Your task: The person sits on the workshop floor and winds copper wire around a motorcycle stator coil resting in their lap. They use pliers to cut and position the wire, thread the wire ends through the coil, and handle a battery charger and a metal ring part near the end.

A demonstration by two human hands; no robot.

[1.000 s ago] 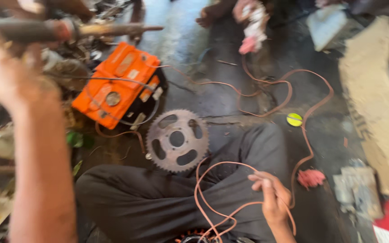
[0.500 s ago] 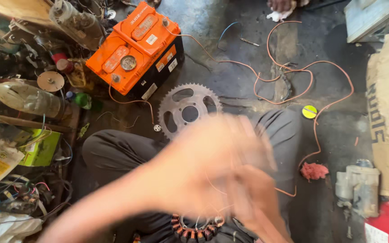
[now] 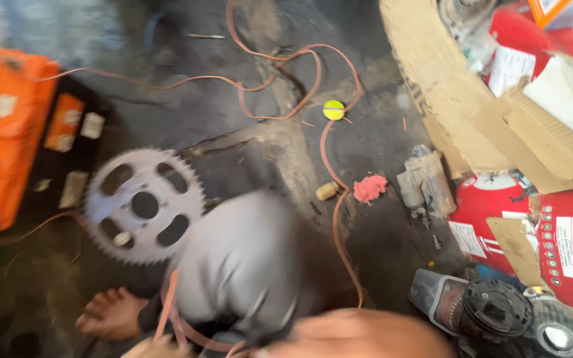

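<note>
My right hand (image 3: 359, 335) is a blurred patch of skin along the bottom edge, just below my knee in grey trousers (image 3: 247, 265). Its fingers cannot be made out. A small strip of skin at the bottom left, probably my left hand (image 3: 157, 348), lies where loops of copper wire (image 3: 172, 317) cross my lap. Whether it grips the wire is unclear. The same wire (image 3: 329, 166) snakes away over the dark floor. A grey toothed sprocket (image 3: 142, 205) lies beside my knee, and my bare foot (image 3: 111, 311) rests below it.
An orange and black box (image 3: 8, 139) sits at the left. A yellow cap (image 3: 333, 109), a pink rag (image 3: 369, 188) and a small cork-like piece (image 3: 326, 191) lie on the floor. Cardboard (image 3: 459, 99), red canisters (image 3: 565, 245) and a black motor (image 3: 499, 311) crowd the right.
The view has swung right and down. The hand that swept across the middle has dropped to the bottom edge. The orange box and sprocket have shifted to the left of the picture.
</note>
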